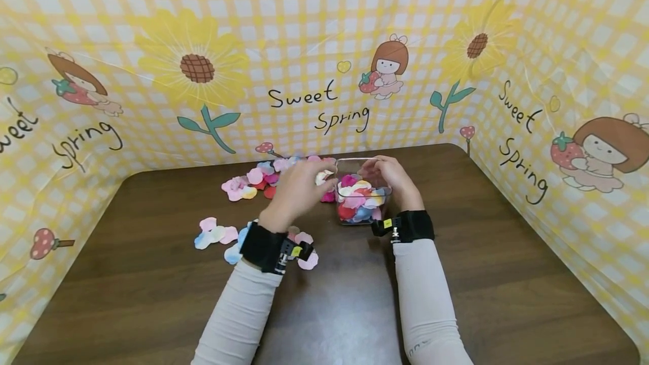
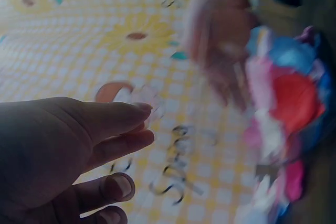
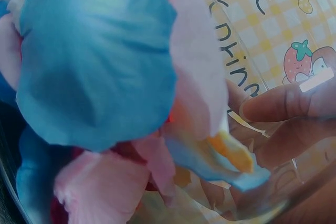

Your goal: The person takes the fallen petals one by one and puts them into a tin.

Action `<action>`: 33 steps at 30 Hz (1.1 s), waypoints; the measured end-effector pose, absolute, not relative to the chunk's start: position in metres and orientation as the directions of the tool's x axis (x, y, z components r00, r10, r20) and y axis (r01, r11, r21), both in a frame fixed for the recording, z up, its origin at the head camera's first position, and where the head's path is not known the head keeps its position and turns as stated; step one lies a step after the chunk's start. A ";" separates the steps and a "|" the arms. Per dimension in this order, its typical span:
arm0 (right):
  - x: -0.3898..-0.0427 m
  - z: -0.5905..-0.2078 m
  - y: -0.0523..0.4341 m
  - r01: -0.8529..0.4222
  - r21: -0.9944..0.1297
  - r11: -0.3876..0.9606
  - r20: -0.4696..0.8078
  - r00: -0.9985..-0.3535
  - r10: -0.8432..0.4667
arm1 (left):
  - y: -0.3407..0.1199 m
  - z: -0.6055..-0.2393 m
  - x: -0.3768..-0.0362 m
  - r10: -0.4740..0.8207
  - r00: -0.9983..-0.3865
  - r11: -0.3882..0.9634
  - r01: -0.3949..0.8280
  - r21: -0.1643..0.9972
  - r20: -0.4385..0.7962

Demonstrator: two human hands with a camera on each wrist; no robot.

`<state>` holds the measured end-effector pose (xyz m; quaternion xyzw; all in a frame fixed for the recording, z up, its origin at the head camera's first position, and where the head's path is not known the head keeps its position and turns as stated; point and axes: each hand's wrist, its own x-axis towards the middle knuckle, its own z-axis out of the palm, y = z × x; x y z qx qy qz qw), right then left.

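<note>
The petals look feather-light, soft and floppy, likely to slide or flutter, so a gentle fingertip pinch at an edge suits them best. The clear box, stiff and smooth, stands near the middle of the desk toward its far edge, heaped with colored petals, and is best steadied by its walls. The left hand hovers beside the box's left rim, fingers nearly straight, thumb and forefinger pinching a pale petal. The right hand curls around the box's far right side, forearm lying toward the near edge.
</note>
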<state>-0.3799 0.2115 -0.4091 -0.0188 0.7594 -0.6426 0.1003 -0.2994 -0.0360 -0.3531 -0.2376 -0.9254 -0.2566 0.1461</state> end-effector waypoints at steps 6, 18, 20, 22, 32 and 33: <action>-0.381 -0.408 0.212 0.103 -0.978 0.180 -0.132 -0.979 -0.156 | -0.085 -0.341 -0.306 0.165 -0.899 0.800 0.362 0.479 0.405; -0.382 -0.412 0.213 0.088 -0.980 0.177 -0.115 -0.982 -0.147 | -0.155 -0.376 -0.323 -0.118 -0.971 0.812 0.026 0.583 0.207; -0.382 -0.412 0.213 0.085 -0.982 0.169 -0.111 -0.982 -0.155 | -0.160 -0.387 -0.328 -0.132 -0.983 0.810 -0.032 0.585 0.128; -0.381 -0.412 0.212 0.082 -0.983 0.165 -0.109 -0.981 -0.162 | -0.164 -0.396 -0.332 -0.135 -0.990 0.815 -0.084 0.573 0.047; -0.383 -0.412 0.212 0.089 -0.980 0.179 -0.116 -0.982 -0.149 | -0.171 -0.414 -0.337 -0.084 -0.979 0.850 -0.169 0.499 -0.188; -0.383 -0.412 0.212 0.091 -0.979 0.182 -0.119 -0.982 -0.148 | -0.171 -0.414 -0.337 -0.086 -0.977 0.849 -0.174 0.499 -0.193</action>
